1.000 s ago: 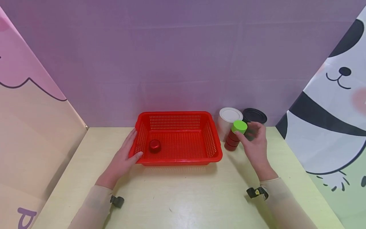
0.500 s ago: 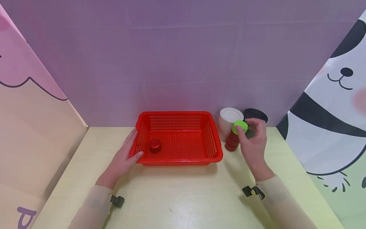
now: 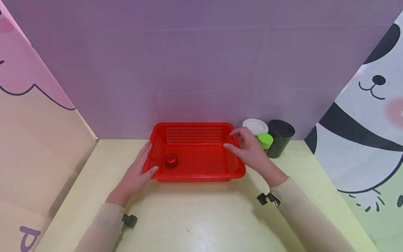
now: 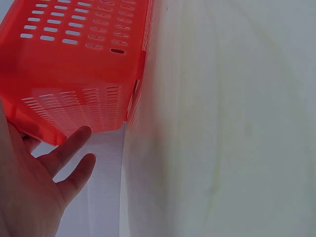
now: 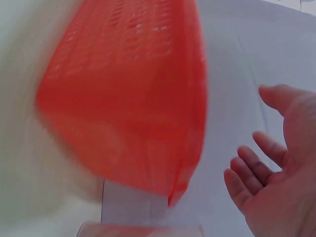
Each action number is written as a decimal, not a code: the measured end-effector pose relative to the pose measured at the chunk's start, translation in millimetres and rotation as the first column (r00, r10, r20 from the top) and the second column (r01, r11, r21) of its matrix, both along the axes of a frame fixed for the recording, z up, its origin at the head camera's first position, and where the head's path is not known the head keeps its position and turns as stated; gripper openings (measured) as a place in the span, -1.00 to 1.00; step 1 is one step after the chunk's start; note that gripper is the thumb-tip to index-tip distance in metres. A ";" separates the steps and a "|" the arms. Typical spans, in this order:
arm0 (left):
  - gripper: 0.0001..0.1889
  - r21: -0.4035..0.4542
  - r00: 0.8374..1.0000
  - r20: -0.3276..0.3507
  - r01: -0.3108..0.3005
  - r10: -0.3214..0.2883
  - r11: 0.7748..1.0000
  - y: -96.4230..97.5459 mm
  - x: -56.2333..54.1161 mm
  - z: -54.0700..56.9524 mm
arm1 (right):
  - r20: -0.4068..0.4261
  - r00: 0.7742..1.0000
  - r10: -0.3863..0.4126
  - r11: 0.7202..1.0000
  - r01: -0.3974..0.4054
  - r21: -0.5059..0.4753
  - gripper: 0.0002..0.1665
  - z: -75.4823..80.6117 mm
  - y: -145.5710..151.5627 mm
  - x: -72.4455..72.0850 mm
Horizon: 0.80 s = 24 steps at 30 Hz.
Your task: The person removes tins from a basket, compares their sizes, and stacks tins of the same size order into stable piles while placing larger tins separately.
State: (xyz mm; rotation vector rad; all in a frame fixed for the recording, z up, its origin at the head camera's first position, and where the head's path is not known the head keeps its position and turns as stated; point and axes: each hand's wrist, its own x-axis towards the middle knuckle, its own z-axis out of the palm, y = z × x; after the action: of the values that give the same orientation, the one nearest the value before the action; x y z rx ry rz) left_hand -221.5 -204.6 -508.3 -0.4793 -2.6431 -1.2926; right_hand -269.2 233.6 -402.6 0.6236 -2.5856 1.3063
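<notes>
A red plastic basket (image 3: 201,177) with slotted walls stands on the table, and a small shiny red round object (image 3: 171,160) lies inside it at the left. My left hand (image 3: 135,176) rests at the basket's left end, thumb over the rim and fingers along the outside. In the left wrist view two of its fingers (image 4: 74,145) stretch out straight and apart. My right hand (image 3: 250,150) hovers over the basket's right rim, holding nothing, its fingers loosely bent. Just behind it is a red jar with a green lid (image 3: 265,140), its body mostly hidden by the hand.
A white-lidded can (image 3: 255,125) and a black can (image 3: 279,140) stand beside the green-lidded jar, close to the purple back wall (image 3: 201,70). Printed panels flank the table (image 3: 201,217) on both sides. At the right wrist view's lower edge a reddish cylinder (image 5: 140,230) shows partly.
My right hand has moved left, from the green lid to above the basket's right rim. The jar stays in place. My left hand, the basket and the small red object have not visibly moved.
</notes>
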 end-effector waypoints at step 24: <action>0.11 -0.020 1.000 0.023 -0.017 0.018 1.000 -5.2 3.0 2.6 | 0.151 0.921 0.359 0.905 -0.383 0.184 -0.54 36.2 -103.7 -55.7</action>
State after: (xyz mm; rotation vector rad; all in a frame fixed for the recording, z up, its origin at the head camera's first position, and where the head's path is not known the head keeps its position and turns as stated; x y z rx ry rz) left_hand -218.6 -209.8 -505.6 -0.4459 -2.6747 -1.2762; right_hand -325.0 129.9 -366.4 1.1645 -2.8201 1.1988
